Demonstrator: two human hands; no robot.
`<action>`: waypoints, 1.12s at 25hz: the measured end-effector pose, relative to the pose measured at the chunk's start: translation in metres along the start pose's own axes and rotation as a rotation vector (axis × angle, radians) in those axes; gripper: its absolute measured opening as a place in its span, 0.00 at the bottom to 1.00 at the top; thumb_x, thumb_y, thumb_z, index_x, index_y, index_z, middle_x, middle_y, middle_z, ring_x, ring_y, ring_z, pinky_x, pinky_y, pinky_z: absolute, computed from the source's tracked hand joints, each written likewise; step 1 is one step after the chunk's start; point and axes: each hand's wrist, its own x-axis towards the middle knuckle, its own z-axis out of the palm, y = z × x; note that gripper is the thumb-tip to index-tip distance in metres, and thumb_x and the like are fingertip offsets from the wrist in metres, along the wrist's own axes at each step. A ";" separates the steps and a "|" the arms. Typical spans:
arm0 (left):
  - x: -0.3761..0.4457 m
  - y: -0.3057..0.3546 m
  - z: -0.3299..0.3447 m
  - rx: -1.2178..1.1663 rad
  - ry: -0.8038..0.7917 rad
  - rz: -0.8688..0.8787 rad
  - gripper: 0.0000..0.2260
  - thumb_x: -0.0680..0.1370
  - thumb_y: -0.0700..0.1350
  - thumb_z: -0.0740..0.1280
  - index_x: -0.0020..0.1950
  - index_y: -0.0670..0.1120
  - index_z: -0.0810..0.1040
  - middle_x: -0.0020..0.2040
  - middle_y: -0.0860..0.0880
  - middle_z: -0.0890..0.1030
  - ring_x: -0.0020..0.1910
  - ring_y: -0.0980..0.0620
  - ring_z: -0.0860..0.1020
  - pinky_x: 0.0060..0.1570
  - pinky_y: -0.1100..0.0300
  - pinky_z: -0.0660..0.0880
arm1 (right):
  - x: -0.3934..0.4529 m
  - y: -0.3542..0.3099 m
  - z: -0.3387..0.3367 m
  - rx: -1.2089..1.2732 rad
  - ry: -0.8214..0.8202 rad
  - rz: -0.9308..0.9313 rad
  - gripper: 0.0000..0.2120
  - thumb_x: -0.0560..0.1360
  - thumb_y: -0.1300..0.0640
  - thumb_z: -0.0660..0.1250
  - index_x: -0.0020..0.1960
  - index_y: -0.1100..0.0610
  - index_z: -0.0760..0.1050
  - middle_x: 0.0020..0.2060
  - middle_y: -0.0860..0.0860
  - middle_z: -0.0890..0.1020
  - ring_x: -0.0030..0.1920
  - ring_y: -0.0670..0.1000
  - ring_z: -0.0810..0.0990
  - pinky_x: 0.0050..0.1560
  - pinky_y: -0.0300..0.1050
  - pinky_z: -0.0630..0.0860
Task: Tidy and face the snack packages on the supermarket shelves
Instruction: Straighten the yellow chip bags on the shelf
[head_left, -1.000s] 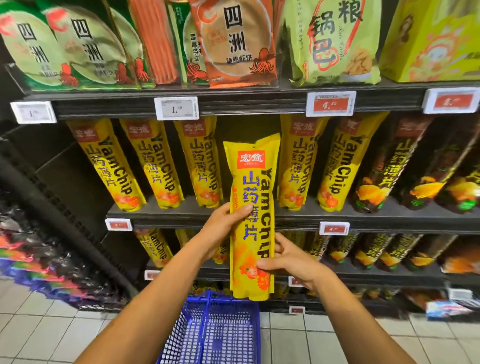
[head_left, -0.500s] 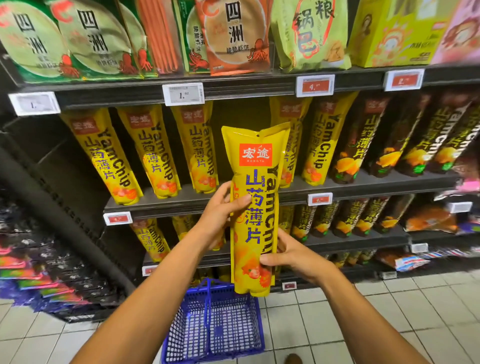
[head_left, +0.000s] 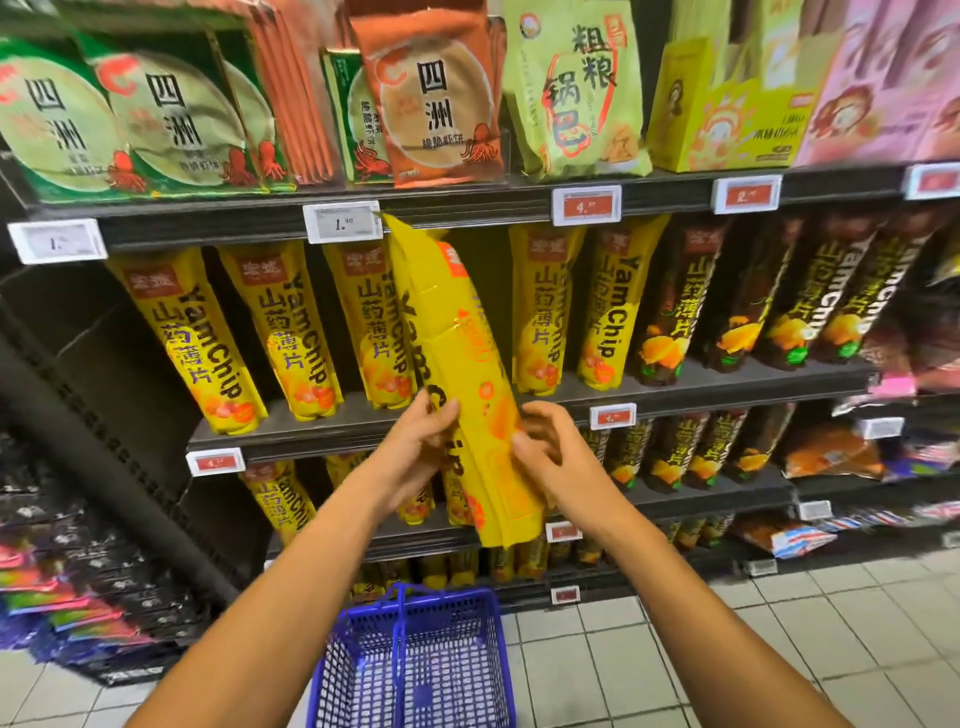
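Head view: the left hand (head_left: 415, 447) and right hand (head_left: 545, 441) pinch the tall yellow foil YamChip pack (head_left: 457, 364) low at its sides, its top tilted toward 11 o'clock. Turned edge-on, it could slip or knock the shelved yellow YamChip packs (head_left: 363, 327) at 10 o'clock.

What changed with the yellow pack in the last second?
The yam chip pack has been turned and tilted: its front faced the camera before, now its side and back seam show, top leaning left toward the shelf gap. Left hand and right hand still hold its lower part. The shelved packs and the blue basket are unchanged.
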 end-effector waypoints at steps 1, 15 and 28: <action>0.002 0.002 -0.002 -0.070 -0.042 -0.004 0.41 0.59 0.54 0.83 0.68 0.48 0.72 0.61 0.44 0.82 0.57 0.45 0.81 0.61 0.43 0.74 | 0.002 -0.001 -0.007 0.009 -0.016 0.006 0.26 0.72 0.39 0.69 0.67 0.43 0.67 0.63 0.45 0.77 0.61 0.45 0.78 0.54 0.37 0.76; 0.027 -0.014 0.023 -0.101 0.024 0.110 0.23 0.54 0.57 0.84 0.41 0.47 0.85 0.38 0.49 0.82 0.42 0.50 0.81 0.53 0.48 0.79 | 0.007 0.009 -0.038 -0.159 0.041 0.016 0.37 0.61 0.39 0.81 0.63 0.41 0.65 0.59 0.46 0.72 0.55 0.44 0.75 0.56 0.46 0.76; 0.037 0.008 0.044 0.225 0.189 0.131 0.24 0.73 0.55 0.70 0.65 0.46 0.76 0.57 0.46 0.84 0.55 0.48 0.83 0.46 0.57 0.80 | 0.011 0.022 -0.056 0.095 -0.285 0.163 0.32 0.65 0.46 0.79 0.66 0.46 0.73 0.57 0.43 0.85 0.56 0.45 0.84 0.56 0.42 0.80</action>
